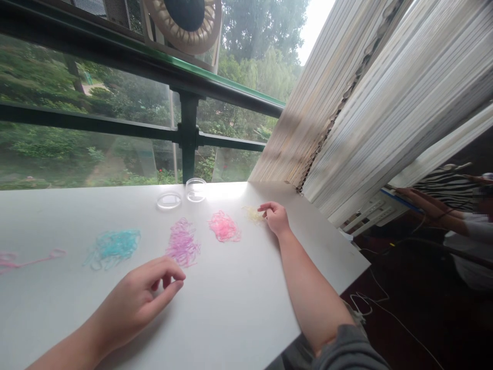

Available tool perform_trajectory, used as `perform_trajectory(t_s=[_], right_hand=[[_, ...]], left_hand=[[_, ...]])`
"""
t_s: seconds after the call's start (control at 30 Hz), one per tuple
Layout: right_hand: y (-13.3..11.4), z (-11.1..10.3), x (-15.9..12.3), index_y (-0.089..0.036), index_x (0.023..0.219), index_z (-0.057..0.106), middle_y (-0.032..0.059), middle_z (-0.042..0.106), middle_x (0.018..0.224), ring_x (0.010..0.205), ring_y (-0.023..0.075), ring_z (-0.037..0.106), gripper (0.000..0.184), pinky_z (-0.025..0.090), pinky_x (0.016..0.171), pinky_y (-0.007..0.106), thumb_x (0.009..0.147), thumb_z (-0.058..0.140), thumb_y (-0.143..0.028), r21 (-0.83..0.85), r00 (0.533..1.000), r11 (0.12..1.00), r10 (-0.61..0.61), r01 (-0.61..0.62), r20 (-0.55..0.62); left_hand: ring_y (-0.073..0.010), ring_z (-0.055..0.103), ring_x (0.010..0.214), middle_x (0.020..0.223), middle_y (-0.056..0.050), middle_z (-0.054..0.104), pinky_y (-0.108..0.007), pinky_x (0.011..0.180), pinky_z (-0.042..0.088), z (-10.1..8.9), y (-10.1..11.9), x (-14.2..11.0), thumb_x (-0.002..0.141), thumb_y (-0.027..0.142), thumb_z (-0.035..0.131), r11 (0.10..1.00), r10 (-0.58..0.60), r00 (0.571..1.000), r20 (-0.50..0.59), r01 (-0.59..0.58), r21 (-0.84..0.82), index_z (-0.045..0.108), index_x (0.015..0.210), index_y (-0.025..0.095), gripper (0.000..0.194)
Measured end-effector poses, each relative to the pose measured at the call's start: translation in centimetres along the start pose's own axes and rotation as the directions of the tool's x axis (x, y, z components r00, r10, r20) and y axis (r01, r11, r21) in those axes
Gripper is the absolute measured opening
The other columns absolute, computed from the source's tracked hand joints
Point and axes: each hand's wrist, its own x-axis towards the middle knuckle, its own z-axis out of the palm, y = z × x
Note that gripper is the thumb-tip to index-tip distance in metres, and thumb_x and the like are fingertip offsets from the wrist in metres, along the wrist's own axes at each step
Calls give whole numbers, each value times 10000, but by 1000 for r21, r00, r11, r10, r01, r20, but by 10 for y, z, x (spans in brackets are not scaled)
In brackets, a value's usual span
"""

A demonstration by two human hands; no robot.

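Loops in purple (183, 245) are lying on the white table (239, 293), at one o'clock from the left hand (140, 293), which is half curled and, as I see, released. The right hand (276, 218) has its fingers at the yellow loops (253, 214), but I cannot tell if it pinches any; pink loops (224, 227) lie at its nine o'clock.

On the table (239, 293), four band piles (116, 245) run across the middle of the frame, with a string (34, 261) left of them. Two dishes (169, 201) sit behind, side by side, before the window (134, 103). The curtain (365, 103) hangs upper right; a person (464, 231) is at the right edge.
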Motion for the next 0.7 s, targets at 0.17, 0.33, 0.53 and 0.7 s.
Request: perform_trajectory(t_s=[0.17,0.33,0.53,0.7], right_hand=[[0,-1,0,-168,755,644,38,716,751,616,142,601,292,474,611,261,649,372,-182,-27,1000,1000,7,-6,17],[-2,-1,-1,-186,744,661,17,724,788,716,162,630,290,468,664,268,636,392,-166,-78,999,997,10,-6,48],[-2,-1,-1,-188,765,665,18,725,820,735,167,625,305,471,693,279,648,384,-164,-105,999,995,4,1,44],[-1,-1,-1,-183,787,659,25,724,840,755,166,632,303,482,699,280,667,381,-167,-110,999,994,-3,7,38]], left_hand=[[-125,499,604,724,-34,608,-198,526,405,0,-1,0,848,353,460,1000,4,1000,8,-4,-5,577,762,190,219],[-120,490,604,725,-30,602,-200,532,400,-1,-3,0,849,347,467,1000,-3,1000,26,3,-14,576,772,188,207],[-117,491,602,729,-29,604,-204,525,396,-1,-3,0,848,346,474,1000,-3,999,39,4,-19,577,777,189,200],[-119,490,601,726,-35,611,-201,517,402,-1,-3,0,847,350,468,1000,10,1000,26,-10,-14,580,775,188,210]])
